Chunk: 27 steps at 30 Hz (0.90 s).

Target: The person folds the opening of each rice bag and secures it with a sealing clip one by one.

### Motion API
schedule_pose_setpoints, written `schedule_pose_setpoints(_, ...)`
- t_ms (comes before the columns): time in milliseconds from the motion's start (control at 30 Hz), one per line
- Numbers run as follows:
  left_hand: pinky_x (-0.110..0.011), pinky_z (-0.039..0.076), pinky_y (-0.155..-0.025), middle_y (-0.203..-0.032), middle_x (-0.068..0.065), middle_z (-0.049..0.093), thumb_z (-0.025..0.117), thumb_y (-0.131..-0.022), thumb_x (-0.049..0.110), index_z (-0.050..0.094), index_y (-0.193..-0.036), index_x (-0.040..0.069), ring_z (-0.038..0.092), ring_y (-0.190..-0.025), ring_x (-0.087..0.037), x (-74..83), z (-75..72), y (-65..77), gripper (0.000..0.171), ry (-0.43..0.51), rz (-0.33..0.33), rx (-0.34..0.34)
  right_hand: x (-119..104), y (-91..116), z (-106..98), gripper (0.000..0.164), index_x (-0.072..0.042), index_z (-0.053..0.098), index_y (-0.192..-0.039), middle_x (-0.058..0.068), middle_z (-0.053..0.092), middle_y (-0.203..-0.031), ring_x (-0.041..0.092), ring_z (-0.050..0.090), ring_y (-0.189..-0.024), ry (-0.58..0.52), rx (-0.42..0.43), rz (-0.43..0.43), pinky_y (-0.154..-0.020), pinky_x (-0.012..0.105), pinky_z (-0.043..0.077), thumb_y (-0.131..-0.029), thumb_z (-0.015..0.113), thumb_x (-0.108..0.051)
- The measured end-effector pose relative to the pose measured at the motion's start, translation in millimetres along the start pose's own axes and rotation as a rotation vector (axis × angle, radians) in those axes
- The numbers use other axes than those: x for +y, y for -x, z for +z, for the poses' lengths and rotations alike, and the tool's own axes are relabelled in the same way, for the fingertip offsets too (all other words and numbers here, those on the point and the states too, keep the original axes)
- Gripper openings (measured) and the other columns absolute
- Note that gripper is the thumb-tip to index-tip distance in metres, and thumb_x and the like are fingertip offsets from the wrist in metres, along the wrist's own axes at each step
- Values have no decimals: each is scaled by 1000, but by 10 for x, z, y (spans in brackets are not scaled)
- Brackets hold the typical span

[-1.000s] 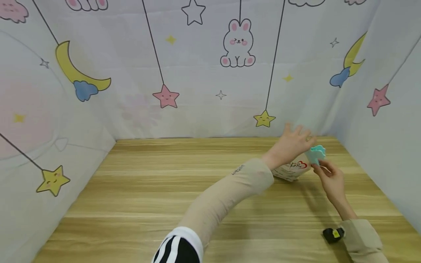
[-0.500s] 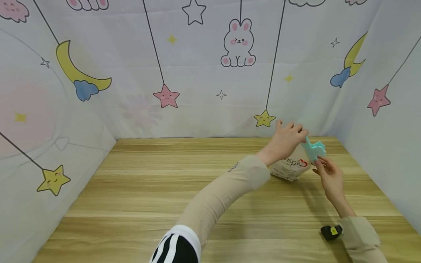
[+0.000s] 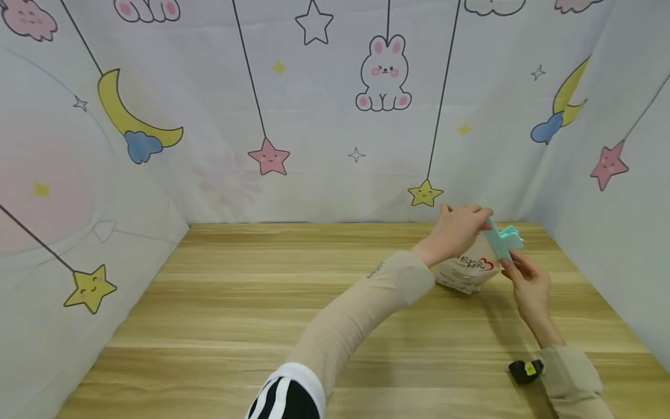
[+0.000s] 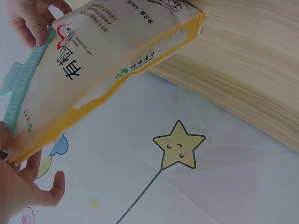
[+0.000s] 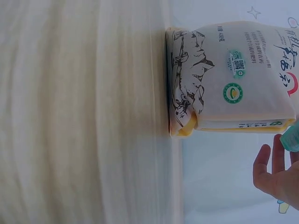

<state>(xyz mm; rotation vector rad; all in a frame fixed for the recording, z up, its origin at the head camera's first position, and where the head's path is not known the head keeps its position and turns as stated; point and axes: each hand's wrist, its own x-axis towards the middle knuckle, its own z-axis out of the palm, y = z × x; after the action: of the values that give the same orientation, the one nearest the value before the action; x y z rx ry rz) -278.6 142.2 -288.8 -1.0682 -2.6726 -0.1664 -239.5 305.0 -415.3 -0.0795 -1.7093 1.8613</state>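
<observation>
A pale paper food bag [image 3: 466, 269] with Chinese print and yellow side edges stands tilted on the table at the right. Across its top runs a teal sealing clip [image 3: 501, 238] with a scalloped tab. My left hand [image 3: 454, 234] pinches the clip's far end together with the bag's top corner; in the left wrist view its thumb lies on the clip [image 4: 21, 88] and fingers pass beneath the bag. My right hand [image 3: 528, 284] pinches the clip's near end with thumb and fingers. In the right wrist view the bag [image 5: 233, 74] hides part of the clip [image 5: 290, 138].
A wood-grain table [image 3: 251, 302] spreads under both arms. White printed cloth [image 3: 314, 116] stands behind the table and along its sides. A small black and yellow device [image 3: 526, 370] sits at the right wrist.
My left hand came down from spread fingers above the bag and now pinches the clip's far end. The clip lies straighter along the bag's top. My right hand kept hold and barely moved.
</observation>
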Motion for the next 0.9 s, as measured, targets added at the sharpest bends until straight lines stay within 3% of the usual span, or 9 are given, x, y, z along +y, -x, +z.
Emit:
schedule_pose_setpoints(200,-39,35,-91,-115,15,59,37,-95,24,47,-125,24,54,-107,-7,29,6,-7,31,10,1,-7,-10,7,0,20,-10,69,-90,-10,66,-74,-1,61,-67,-40,16,18,-62,10,48,-78,60,4)
schedule_pose_setpoints(500,-27,24,-71,-104,21,62,43,-93,12,53,-103,25,58,-92,-1,37,15,-44,19,11,-17,26,-15,-23,2,23,-13,68,-82,-10,66,-74,0,61,-68,-56,38,61,-62,10,48,-79,58,7)
schedule_pose_setpoints(900,-28,26,-75,-99,24,64,50,-86,9,56,-115,31,59,-88,1,73,-9,-71,37,19,-75,58,-13,-61,20,19,-20,65,-75,-15,64,-70,-3,58,-65,21,73,149,-57,9,45,-79,62,-2)
